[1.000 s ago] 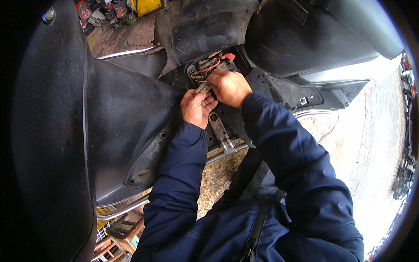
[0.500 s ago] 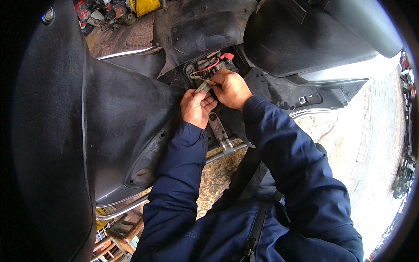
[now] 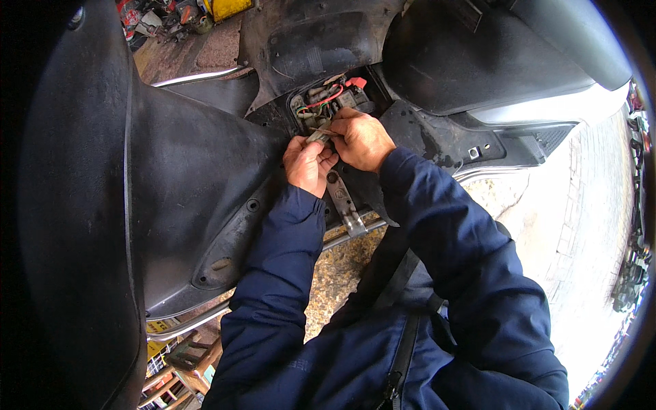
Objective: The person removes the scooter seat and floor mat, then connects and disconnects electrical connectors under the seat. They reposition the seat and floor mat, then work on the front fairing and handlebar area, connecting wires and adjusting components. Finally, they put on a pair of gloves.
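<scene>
Noted at frame centre: small pale piece (image 3: 318,137), pinched between fingers of left hand (image 3: 307,166), with fingers of right hand (image 3: 365,141) bunched beside it, hold unclear. Could slip if loosely pinched, or snag red wire (image 3: 326,102) if jerked.

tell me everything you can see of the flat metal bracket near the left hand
The bracket is a narrow, dull grey strip that looks like worn metal, with brownish marks. Its upper end is rounded around a dark round hole; its lower end is stepped and overlaps the silver tube. It slants down to the right, beside black panelling. The left hand is close to its upper end; how it is fixed is unclear.
</scene>
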Tool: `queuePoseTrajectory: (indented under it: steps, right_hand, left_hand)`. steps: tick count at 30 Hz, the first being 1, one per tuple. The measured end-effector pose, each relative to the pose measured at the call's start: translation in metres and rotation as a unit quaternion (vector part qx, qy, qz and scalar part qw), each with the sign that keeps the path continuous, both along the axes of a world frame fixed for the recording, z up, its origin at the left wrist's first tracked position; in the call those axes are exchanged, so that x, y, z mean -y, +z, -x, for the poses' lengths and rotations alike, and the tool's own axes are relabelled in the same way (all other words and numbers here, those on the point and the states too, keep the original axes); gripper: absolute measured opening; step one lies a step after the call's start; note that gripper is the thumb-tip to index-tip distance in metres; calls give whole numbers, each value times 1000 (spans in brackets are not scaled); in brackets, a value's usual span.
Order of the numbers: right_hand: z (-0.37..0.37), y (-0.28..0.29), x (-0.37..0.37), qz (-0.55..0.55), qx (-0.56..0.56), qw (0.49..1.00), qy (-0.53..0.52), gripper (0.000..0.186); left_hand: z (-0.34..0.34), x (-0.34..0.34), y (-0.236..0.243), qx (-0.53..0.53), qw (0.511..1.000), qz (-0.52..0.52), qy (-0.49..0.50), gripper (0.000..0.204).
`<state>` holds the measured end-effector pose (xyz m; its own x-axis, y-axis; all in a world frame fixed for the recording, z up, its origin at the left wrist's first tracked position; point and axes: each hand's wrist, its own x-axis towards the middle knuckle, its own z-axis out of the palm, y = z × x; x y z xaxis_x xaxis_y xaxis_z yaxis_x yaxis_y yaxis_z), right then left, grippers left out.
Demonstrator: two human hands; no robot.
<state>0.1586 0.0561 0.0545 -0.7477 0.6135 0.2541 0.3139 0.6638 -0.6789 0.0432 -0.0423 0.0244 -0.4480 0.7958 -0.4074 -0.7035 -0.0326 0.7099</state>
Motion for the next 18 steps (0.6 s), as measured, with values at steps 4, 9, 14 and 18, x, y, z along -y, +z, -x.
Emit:
queuePoseTrajectory:
  steps: [4, 9, 14, 18]
  right_hand:
    - [0, 4, 2, 26, -6, 1000, -11, 24]
    - [-3, 7, 1, 37, 13, 999, -18, 25]
    - [-4, 4, 1, 38, -7, 999, -7, 27]
    - [-4, 3, 1, 34, -6, 999, -4, 27]
  left_hand:
    - [-1, 0, 3, -9, 1000, 3, 8, 5]
    - [-1, -1, 6, 5, 1000, -6, 9, 6]
    - [-1, -1, 3, -11, 1000, -1, 17, 7]
    - [0, 0, 0, -32, 999, 12, 22, 6]
